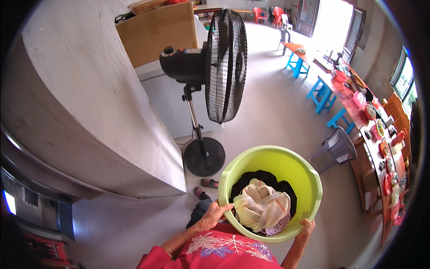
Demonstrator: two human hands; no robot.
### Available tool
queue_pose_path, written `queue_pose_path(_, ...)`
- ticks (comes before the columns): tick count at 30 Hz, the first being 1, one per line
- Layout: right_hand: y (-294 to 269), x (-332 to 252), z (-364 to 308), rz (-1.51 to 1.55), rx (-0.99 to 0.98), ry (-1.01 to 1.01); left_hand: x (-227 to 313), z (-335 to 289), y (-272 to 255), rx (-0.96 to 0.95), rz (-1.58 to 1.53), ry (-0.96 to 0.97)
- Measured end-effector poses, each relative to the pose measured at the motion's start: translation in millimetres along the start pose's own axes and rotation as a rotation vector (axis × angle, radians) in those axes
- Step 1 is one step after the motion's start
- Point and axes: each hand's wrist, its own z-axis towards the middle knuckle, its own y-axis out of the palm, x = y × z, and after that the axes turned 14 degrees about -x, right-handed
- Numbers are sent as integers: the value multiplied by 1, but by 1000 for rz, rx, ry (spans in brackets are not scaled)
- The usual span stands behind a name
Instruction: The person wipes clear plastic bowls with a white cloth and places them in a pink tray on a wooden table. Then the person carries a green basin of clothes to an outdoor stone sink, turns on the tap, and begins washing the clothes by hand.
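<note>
Standing at ten o'clock from the lime-green basin point(275, 162) is a pedestal fan point(225, 67). The left hand point(215, 216) clamps its fingers on the rim at eight; crumpled cream cloth point(262, 205) lies inside over black fabric point(244, 180); the right hand point(307, 227) clamps its own at four o'clock.

we see a pale grey floor point(268, 112) carrying a black standing fan point(221, 67) on its round base point(196, 163). beyond the fan, we make out red chairs point(277, 14) on the same floor; to the fan's right stand blue stools point(321, 95) and a grey plastic chair point(341, 142). farther right of the fan, we find a long table point(348, 104) crowded with bowls point(340, 77) and smaller items too blurred to name.
</note>
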Motion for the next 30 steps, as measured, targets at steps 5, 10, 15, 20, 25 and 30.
queue_pose_path(5,-26,-44,-23,45,-37,-68,-9,-13,36,-16,-1,-27)
queue_pose_path(10,-60,-49,-63,69,18,-101,-26,-53,76,15,4,-63)
queue_pose_path(15,-87,-49,-71,94,53,-141,-39,-45,80,7,45,-174)
queue_pose_path(20,-73,-42,-70,25,127,-48,-42,-36,64,5,10,-195)
queue_pose_path(25,15,-30,26,-54,106,27,33,36,6,22,23,-97)
queue_pose_path(30,128,48,183,-51,151,63,111,219,-110,-40,29,-120)
